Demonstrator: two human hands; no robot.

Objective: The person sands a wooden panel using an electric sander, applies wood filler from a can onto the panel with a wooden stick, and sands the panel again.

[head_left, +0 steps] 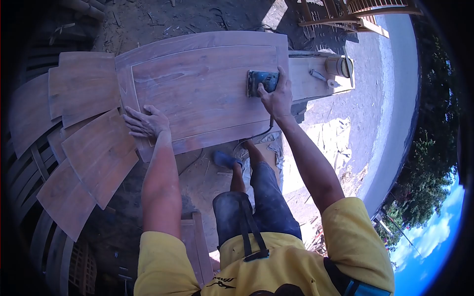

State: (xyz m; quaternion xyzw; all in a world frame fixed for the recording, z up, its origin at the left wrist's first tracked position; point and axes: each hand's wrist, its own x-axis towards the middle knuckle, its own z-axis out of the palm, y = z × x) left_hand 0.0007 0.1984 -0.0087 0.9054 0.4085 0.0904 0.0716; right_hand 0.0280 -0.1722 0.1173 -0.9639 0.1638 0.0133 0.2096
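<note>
A large wooden panel (197, 93) with a raised frame and a dusty surface lies flat in front of me. Near its right end, my right hand (278, 96) is wrapped round a teal power sander (262, 83), whose base rests on the panel. From the sander a dark cord runs down over the panel's near edge. My left hand (147, 121) lies flat with its fingers spread on the left end of the frame, holding nothing.
Several thin wooden boards (98, 153) overlap at the left. Beyond the panel's right end, a bench (308, 74) bears a tin (337, 66) and a small tube-like object (317, 75). Wooden furniture (345, 19) stands at the upper right, beside a paved road (402, 74).
</note>
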